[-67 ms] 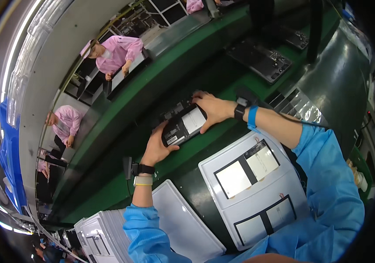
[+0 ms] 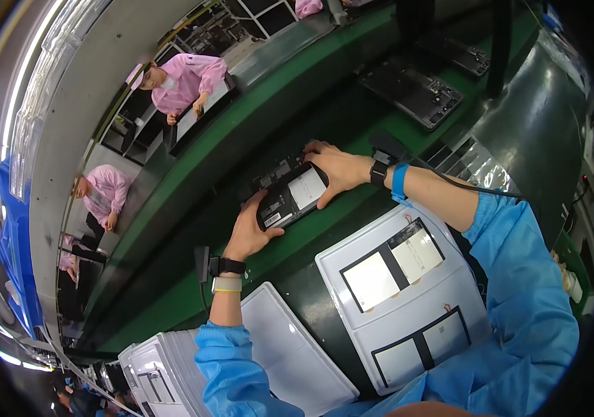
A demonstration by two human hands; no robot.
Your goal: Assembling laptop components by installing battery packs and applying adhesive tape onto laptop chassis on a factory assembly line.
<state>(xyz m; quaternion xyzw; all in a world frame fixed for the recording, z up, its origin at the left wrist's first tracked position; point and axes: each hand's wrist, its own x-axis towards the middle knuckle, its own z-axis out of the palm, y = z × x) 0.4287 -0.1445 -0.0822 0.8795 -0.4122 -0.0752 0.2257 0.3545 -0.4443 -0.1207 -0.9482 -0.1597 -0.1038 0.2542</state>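
Observation:
On the green bench surface lies a dark, opened tablet housing (image 2: 282, 203) with circuit parts along its far side and a white-labelled panel, likely its battery. My left hand (image 2: 247, 229) is closed round its left end, thumb along the near edge. At the right end my right hand (image 2: 340, 174) grips it, with the thumb near the white panel and the fingers over the far corner. The fingers hide both ends of the housing. Each wrist wears a black strap; the right one also has a blue band.
Nearest me, a white tray (image 2: 332, 267) bears flat battery packs (image 2: 370, 281) with black borders. Another white tray (image 2: 286, 347) and a tray stack (image 2: 179, 354) stand to its left. Opened tablets (image 2: 411, 96) lie at the far right. People in pink (image 2: 186, 73) work across the bench.

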